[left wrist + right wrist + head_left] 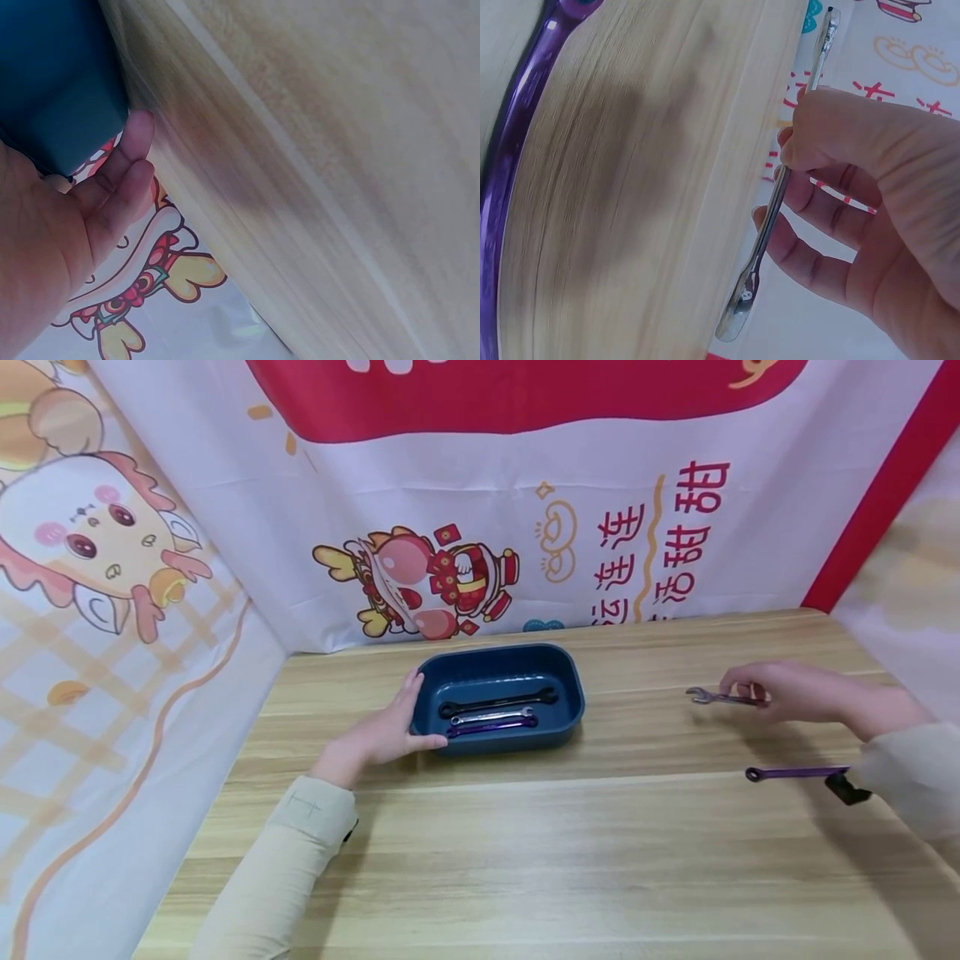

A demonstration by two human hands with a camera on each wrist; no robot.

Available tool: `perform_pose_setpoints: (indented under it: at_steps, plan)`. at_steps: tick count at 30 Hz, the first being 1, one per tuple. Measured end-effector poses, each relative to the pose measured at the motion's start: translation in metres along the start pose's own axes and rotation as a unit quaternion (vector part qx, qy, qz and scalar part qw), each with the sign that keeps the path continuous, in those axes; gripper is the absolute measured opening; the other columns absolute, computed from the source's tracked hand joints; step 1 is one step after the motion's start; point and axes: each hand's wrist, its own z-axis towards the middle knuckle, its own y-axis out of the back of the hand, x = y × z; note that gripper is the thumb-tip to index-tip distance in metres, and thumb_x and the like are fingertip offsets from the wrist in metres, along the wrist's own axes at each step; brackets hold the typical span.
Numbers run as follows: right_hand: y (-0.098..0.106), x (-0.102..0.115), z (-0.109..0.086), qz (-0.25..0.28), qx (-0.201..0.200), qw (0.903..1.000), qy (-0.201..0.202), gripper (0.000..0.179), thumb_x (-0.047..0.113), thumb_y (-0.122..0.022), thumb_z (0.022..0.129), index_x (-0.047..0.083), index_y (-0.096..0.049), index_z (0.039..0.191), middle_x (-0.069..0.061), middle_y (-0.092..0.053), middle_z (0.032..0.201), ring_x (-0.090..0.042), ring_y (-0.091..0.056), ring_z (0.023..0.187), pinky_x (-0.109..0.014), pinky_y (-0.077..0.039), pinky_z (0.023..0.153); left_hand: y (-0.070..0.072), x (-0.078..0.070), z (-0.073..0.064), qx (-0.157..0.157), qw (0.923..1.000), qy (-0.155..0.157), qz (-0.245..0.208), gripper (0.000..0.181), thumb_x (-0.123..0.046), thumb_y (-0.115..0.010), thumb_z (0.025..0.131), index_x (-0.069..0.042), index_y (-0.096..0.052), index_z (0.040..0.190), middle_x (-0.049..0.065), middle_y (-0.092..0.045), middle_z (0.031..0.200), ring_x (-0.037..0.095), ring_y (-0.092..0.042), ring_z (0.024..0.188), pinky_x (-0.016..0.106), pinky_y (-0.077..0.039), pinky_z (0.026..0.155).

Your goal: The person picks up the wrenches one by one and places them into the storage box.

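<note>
My left hand (385, 727) rests against the left end of a dark blue tray (577, 693), its thumb along the front corner and fingers along the outer side. Inside lie a black combination wrench (498, 702), a smaller silver wrench (491, 717) and a purple wrench (491, 726). Off to the right, my right hand (798, 689) pinches a silver wrench (723, 697) above the table, thumb and fingers at its shaft. The right wrist view shows both ends of this wrench (769, 225) sticking out past the fingers. A second purple wrench (798, 772) lies below that hand, partly covered by the sleeve.
The wood-grain table (555, 860) meets a printed white cloth (465, 477) at the back, with more cloth on both sides. A small black object (847, 789) shows at the right sleeve.
</note>
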Motion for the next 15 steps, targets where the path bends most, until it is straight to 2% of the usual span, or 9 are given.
perform_pose_setpoints:
  at_steps: [7, 15]
  plan:
    - [0.001, 0.010, 0.010, 0.005, -0.003, 0.9998, 0.021, 0.044, -0.014, -0.077, 0.077, 0.016, -0.069, 0.108, 0.006, -0.060, 0.088, -0.011, -0.053, 0.079, -0.031, -0.051, 0.069, 0.000, 0.000, 0.000, 0.001, 1.0000, 0.002, -0.003, 0.120, -0.061, -0.071, 0.089, -0.018, 0.011, 0.165, 0.001, 0.015, 0.171, 0.037, -0.016, 0.154, 0.059, -0.030, 0.116]
    - [0.004, 0.020, 0.020, 0.011, 0.002, 0.9996, 0.027, 0.045, -0.013, -0.079, 0.076, 0.015, -0.068, 0.110, 0.004, -0.060, 0.089, -0.012, -0.053, 0.080, -0.033, -0.050, 0.069, 0.000, 0.000, 0.000, 0.000, 1.0000, -0.001, -0.009, 0.119, -0.060, -0.071, 0.090, -0.018, 0.010, 0.165, 0.002, 0.014, 0.171, 0.037, -0.014, 0.155, 0.059, -0.028, 0.117]
